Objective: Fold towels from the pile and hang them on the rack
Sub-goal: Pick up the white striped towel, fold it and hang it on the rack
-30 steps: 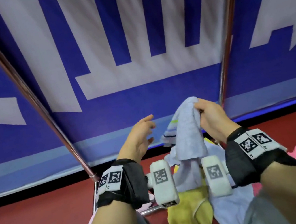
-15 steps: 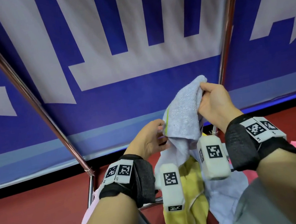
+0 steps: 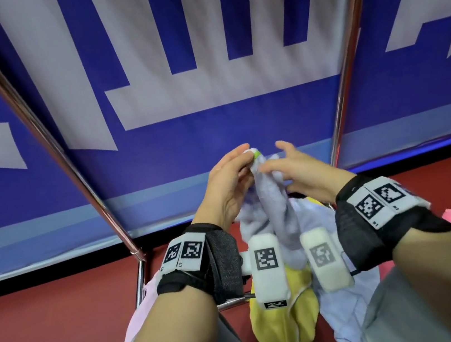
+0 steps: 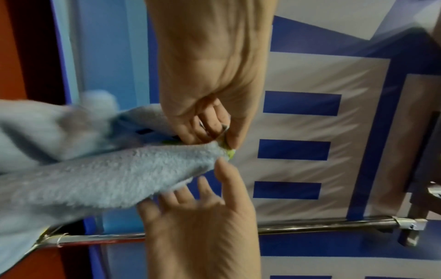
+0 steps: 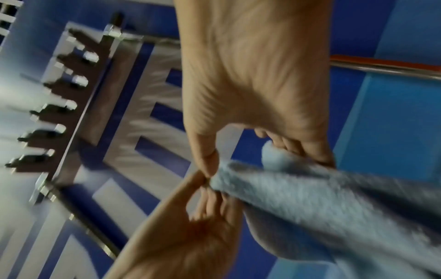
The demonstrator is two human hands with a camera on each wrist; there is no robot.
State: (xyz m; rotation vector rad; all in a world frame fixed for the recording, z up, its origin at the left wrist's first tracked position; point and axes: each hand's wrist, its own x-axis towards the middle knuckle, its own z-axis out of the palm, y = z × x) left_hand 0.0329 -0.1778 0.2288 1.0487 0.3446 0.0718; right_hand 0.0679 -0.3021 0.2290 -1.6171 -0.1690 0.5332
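Terry-cloth items, listed from the wearer outward.

Item 1. Yellow towel (image 3: 286,328), lying crumpled on the red floor (image 3: 51,328) at the near edge, between the person's knees.

Item 2. Pale pink towel (image 3: 137,321), on the floor just left of the yellow one, partly hidden by the left forearm. A brighter pink towel (image 3: 263,256) shows past the right wrist band.

Item 3. Light blue-grey towel (image 3: 279,215), the piece in work. Lifted above the pile, its lower part hanging down to the floor between the two wrists; top corner carries a green trim.

Item 4. Left hand (image 3: 228,188). Thumb and fingertips pinch the green-trimmed corner of the blue-grey towel, other fingers curled in behind it, as the left wrist view shows.

Item 5. Right hand (image 3: 299,173). Thumb meets the towel edge beside the left hand's pinch; the outer fingers curl round a fold of the same towel in the right wrist view, which is blurred. Index finger raised free.

Item 6. Rack (image 3: 47,144), polished metal tubing; two slanted posts rise either side of the hands, base rail on the floor under the pile.

Item 7. Banner (image 3: 201,57), blue with large white lettering, directly behind the rack.
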